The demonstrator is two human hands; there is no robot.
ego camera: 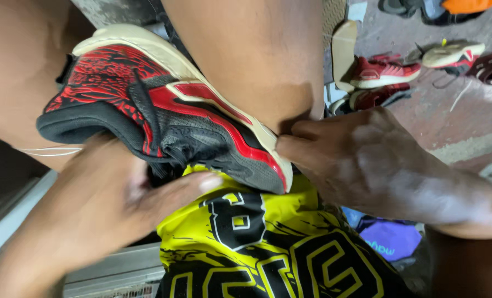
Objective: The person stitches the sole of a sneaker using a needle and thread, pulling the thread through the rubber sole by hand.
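Red-and-black sports shoe (163, 118), cream sole edge turned up and to the right, lying tilted on its side across the knees, toe pointing down-right, heel opening facing left. Grey mesh panel showing along the lower side. Resting above yellow-and-black printed fabric, at near centre. Being touched at toe and at underside.

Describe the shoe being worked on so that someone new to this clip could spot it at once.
Start at the yellow-and-black shorts low in the frame. Just above them, between the knees, lies the red-and-black sneaker, with the left hand under it and the right hand at its toe. The other shoes lie untouched on the floor.
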